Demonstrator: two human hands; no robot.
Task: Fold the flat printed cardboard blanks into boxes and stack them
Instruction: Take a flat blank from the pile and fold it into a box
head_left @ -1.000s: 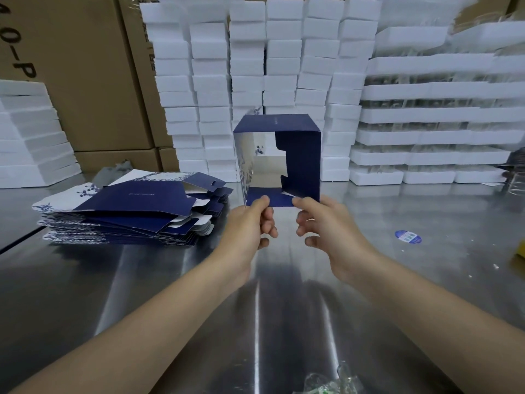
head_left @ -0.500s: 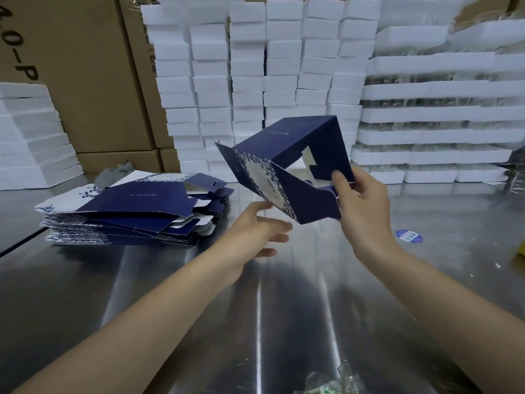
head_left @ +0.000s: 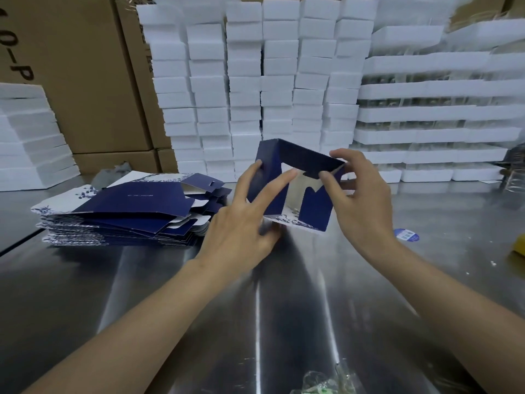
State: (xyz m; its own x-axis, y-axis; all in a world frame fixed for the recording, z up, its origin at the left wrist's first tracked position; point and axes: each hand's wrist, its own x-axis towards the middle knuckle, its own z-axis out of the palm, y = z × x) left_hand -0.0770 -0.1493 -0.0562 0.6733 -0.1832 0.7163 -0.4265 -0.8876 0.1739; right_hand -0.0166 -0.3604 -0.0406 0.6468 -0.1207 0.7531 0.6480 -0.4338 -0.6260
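Over the steel table (head_left: 142, 280), walled by white foam stacks (head_left: 247, 81), the box (head_left: 295, 189), tilted a moment earlier, came upright as the left hand (head_left: 244, 223) braced its side and right hand (head_left: 360, 194) fingers pinched a flap inward, beside the flat blanks (head_left: 127, 211).

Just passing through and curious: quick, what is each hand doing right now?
Left hand: fingers spread, gripping the left wall of the half-folded dark blue printed cardboard box.
Right hand: pinching the box's top flap.

Bright overhead light, streaky glare on steel table (head_left: 284, 322), wide-angle bowing at edges, soft focus
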